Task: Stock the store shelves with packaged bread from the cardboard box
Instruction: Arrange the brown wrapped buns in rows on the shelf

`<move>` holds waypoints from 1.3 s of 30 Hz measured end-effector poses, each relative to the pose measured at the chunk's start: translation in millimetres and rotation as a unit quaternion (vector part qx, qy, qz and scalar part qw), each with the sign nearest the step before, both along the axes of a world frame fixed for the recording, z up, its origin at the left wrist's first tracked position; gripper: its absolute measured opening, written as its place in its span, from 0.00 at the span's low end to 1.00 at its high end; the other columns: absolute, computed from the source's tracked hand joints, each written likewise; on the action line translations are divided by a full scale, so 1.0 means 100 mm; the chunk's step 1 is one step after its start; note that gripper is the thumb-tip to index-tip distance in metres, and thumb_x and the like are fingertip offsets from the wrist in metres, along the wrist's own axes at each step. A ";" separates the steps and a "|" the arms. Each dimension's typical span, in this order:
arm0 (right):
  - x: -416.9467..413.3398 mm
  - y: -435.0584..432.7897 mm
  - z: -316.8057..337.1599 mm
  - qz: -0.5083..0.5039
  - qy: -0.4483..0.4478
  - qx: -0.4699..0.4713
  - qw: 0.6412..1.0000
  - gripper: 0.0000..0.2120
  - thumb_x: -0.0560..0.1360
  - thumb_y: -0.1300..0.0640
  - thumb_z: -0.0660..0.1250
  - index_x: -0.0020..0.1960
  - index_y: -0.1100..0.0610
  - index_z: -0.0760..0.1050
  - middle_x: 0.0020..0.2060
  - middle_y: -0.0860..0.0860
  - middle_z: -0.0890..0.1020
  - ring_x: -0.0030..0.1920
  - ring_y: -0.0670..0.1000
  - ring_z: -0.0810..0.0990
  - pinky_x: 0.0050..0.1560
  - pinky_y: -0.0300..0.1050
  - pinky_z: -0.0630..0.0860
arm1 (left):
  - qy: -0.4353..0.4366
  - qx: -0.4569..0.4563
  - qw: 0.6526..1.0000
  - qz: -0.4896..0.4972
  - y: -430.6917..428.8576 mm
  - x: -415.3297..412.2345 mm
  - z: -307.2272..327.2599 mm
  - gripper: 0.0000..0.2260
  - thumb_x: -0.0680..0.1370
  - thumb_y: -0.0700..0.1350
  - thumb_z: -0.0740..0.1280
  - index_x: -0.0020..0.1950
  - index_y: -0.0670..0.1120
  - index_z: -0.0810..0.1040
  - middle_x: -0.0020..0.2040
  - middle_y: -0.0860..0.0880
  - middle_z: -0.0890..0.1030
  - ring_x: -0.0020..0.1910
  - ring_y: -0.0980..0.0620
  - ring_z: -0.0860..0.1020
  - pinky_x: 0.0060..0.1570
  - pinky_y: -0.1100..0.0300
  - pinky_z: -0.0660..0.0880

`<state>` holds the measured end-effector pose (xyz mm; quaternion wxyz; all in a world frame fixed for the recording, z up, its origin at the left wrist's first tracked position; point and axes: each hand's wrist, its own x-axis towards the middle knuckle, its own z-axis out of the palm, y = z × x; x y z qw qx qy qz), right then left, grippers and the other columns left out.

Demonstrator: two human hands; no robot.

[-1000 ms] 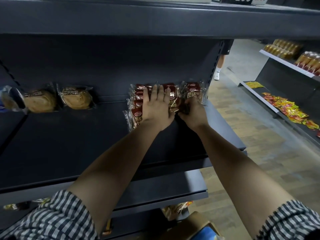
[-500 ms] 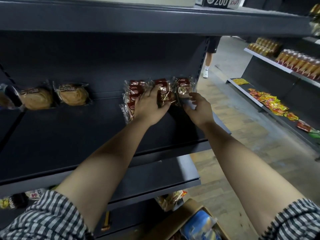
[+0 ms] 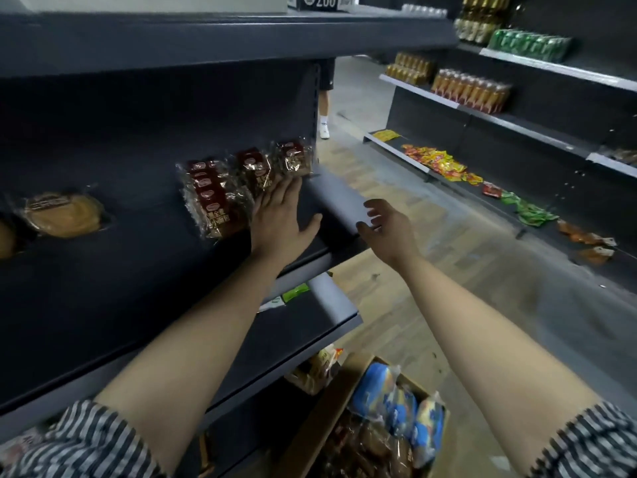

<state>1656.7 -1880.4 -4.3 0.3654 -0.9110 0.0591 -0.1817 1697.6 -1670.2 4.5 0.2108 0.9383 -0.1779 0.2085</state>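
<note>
The dark shelf fills most of my view. Below it, at the lower right, the cardboard box stands open with blue-wrapped loaves and darker packs inside, so I judge there is a good deal left to stock. Near the right end of the shelf stand the red-labelled bread packs, several in a row leaning towards the back panel, with a round bread pack well apart to their left. My left hand lies flat on the shelf, fingers straight and close together, tips touching the foot of the right-hand packs; it holds nothing. My right hand hangs in the air just off the shelf's end, fingers loosely spread, empty as well. To finish this step well I should nudge gently with the flat fingers, so the row sits square and upright without squashing the soft bread, then send the free right hand down into the box for the next pack.
</note>
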 end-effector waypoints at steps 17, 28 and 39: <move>-1.76 -0.31 -0.69 -0.132 0.110 -0.011 0.985 0.21 0.72 0.56 0.71 0.64 0.57 0.75 0.55 0.54 0.78 0.49 0.48 0.75 0.49 0.38 0.67 | 0.242 -0.017 0.936 -0.254 -0.54 -1.20 -0.64 0.31 0.79 0.54 0.66 0.79 0.47 0.60 0.77 0.49 0.64 0.74 0.48 0.65 0.69 0.56 0.64; -2.80 -0.07 -1.47 -0.192 0.217 0.043 0.956 0.20 0.72 0.57 0.72 0.62 0.59 0.76 0.55 0.56 0.80 0.54 0.53 0.78 0.53 0.43 0.71 | 0.385 0.018 0.884 -0.263 -0.36 -1.89 -1.53 0.30 0.78 0.53 0.69 0.77 0.50 0.63 0.75 0.49 0.68 0.73 0.47 0.67 0.67 0.55 0.67; -3.39 0.34 -2.30 -0.213 0.335 0.096 0.913 0.18 0.75 0.54 0.70 0.63 0.56 0.74 0.46 0.47 0.77 0.43 0.47 0.75 0.33 0.32 0.65 | 0.432 0.095 0.851 -0.285 -0.18 -2.25 -2.31 0.28 0.78 0.50 0.68 0.77 0.49 0.64 0.73 0.49 0.69 0.69 0.49 0.70 0.65 0.55 0.70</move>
